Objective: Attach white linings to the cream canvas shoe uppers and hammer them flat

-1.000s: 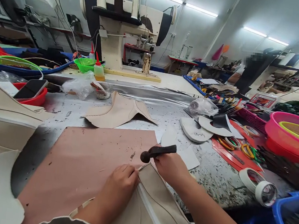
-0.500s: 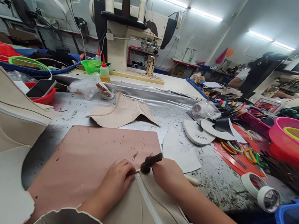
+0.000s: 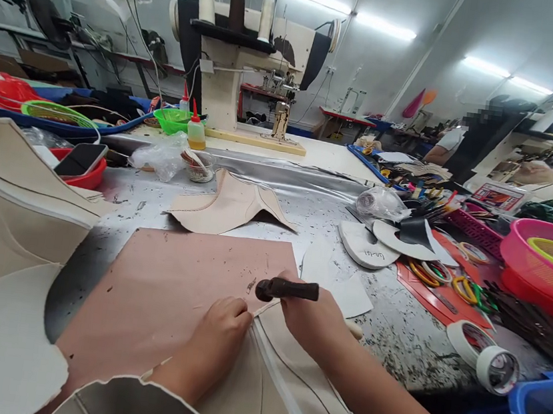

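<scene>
My right hand (image 3: 310,319) is closed around the handle of a hammer (image 3: 291,289). The dark head is raised a little above the work, and the pale handle end shows behind my wrist. Under both hands lies a beige leather-like piece (image 3: 240,377) with stitched lines and a white strip (image 3: 278,392) along its seam. My left hand (image 3: 219,341) is closed at the piece's far edge, beside the strip's top end; its fingertips are partly hidden. A pinkish board (image 3: 183,269) lies beneath the work.
A stitched beige piece (image 3: 234,205) lies beyond the board. Large beige panels (image 3: 3,254) rise at left. Scissors (image 3: 463,288), tape rolls (image 3: 496,368) and a pink basket (image 3: 543,253) crowd the right. A sewing machine (image 3: 221,79) stands behind; a blue bin (image 3: 524,405) sits lower right.
The hammer has lifted off the seam and its head has turned more level. My left hand stays at the piece's edge. The whole view has shifted slightly.
</scene>
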### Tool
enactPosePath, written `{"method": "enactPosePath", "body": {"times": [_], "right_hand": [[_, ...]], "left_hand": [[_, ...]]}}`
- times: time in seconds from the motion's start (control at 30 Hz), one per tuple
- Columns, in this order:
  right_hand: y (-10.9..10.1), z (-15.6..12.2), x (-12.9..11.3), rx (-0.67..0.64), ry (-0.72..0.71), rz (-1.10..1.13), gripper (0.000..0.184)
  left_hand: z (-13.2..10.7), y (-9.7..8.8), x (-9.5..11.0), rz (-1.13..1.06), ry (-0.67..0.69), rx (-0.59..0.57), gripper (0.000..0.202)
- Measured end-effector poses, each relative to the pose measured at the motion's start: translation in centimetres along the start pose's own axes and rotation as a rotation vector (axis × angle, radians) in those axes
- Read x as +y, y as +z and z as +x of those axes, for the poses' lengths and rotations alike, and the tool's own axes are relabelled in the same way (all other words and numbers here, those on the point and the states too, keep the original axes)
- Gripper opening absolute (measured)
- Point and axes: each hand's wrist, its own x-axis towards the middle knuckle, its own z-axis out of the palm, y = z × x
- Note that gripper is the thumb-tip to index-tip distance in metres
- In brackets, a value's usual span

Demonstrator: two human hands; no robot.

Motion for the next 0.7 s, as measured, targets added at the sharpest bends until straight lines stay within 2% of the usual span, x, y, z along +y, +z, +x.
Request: {"method": "enactPosePath", "body": {"times": [0.1,0.2,0.3,0.43,0.5,0.6,0.7], "right_hand": [[0.9,0.1,-0.2,-0.054,-0.020,0.019,0.024],[1.1,0.2,-0.5,-0.068,-0.041,0.011,0.024],[0.6,-0.1,-0.6,-0.071,-0.055,-0.003,0.026],[0.2,-0.5,-0.8,0.059,-0.004,0.008,0.025],[0.3,-0.5,-0.9,0.070,-0.008,0.014,0.025],[0.4,-0.4,-1.1,-0.004,-0.066,-0.002,0.025],[0.4,-0.4,-1.3,0.042,-0.033,0.007,0.026]], "left_hand": [[0.2,-0.8,-0.4,-0.022,-0.039,-0.019,0.013],[0.1,-1.4,-0.7,-0.035,-0.046,-0.028,0.014],[-0.4,-1.3,-0.6,0.000,0.015,-0.015,0.022],[-1.1,-0.8,-0.3,0.069,0.134,-0.015,0.029],[-1.3,-0.7,-0.2,0.082,0.178,-0.019,0.030],[-1.2,-0.7,-0.3,0.082,0.195,-0.020,0.030],[-0.9,-1.0,-0.6,0.048,0.174,-0.033,0.029]]}}
